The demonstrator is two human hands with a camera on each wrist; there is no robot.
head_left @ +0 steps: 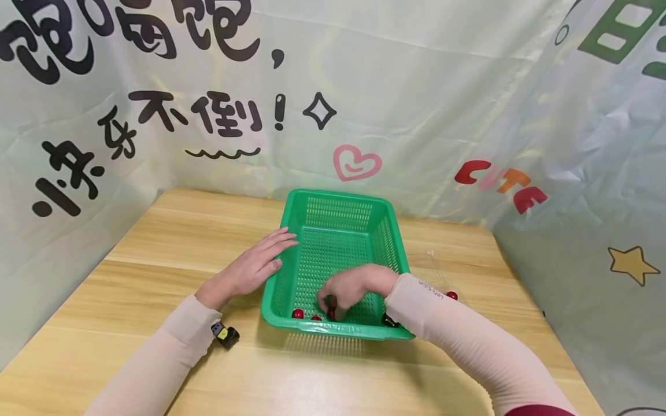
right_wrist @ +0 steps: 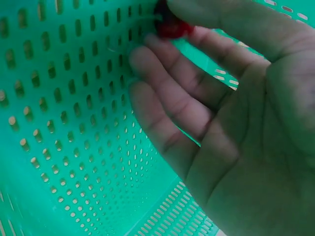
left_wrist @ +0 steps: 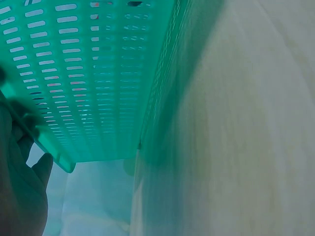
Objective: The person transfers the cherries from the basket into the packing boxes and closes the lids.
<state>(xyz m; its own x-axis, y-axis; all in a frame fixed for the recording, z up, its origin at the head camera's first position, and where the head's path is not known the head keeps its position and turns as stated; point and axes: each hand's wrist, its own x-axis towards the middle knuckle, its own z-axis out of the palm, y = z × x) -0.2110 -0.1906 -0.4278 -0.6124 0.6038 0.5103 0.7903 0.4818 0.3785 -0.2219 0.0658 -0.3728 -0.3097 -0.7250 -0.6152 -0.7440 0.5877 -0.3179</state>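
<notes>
A green plastic basket (head_left: 335,328) with slotted walls stands on the table. My right hand (head_left: 350,289) reaches inside it near the front wall. Between its thumb and forefinger it pinches a small, glossy dark-red cherry-like fruit (right_wrist: 173,25), partly hidden by the thumb; the other fingers stay loosely bent. Two more red fruits, one on the left (head_left: 298,314) and one beside it (head_left: 315,318), lie in the basket along the front wall. My left hand (head_left: 255,264) rests at the basket's left rim, its fingers nearly straight over the edge.
Right of the basket lies a clear plastic container (head_left: 434,268), with another red fruit (head_left: 451,295) at its front. A wood-grain table (head_left: 171,260) carries everything, with a printed cloth (head_left: 416,115) hanging behind and at the sides. Black wrist cameras sit on both wrists.
</notes>
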